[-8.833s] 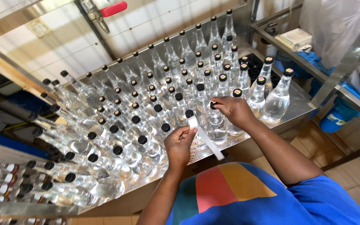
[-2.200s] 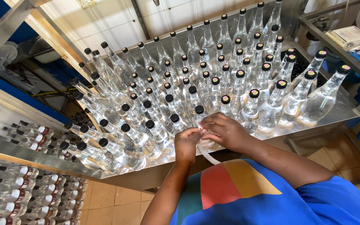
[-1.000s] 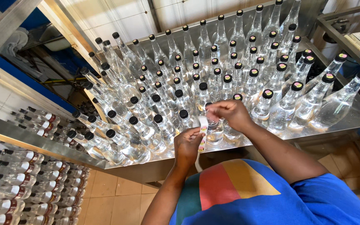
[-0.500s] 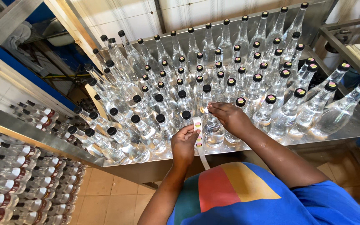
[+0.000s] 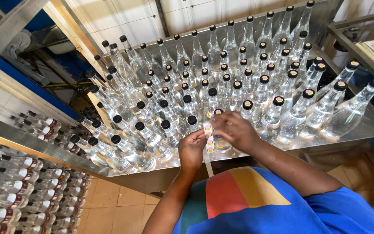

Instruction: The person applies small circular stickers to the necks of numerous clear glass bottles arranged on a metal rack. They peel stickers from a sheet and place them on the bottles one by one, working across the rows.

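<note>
Up close, the left hand (image 5: pixel 192 149) pinches a sticker strip (image 5: pixel 208 139) while the right hand (image 5: pixel 234 130) closes its fingertips on the top sticker; peeling slowly should keep it flat. Beyond, capped clear bottles (image 5: pixel 221 86) crowd the steel table (image 5: pixel 369 130).

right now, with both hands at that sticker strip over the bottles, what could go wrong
The clear bottles stand packed cap to cap, so a nudge from the right hand might tip one into its neighbours. The sticker strip hangs loose from the left hand and could snag on a cap. Several near bottles reach the metal table edge and might slide off.
</note>
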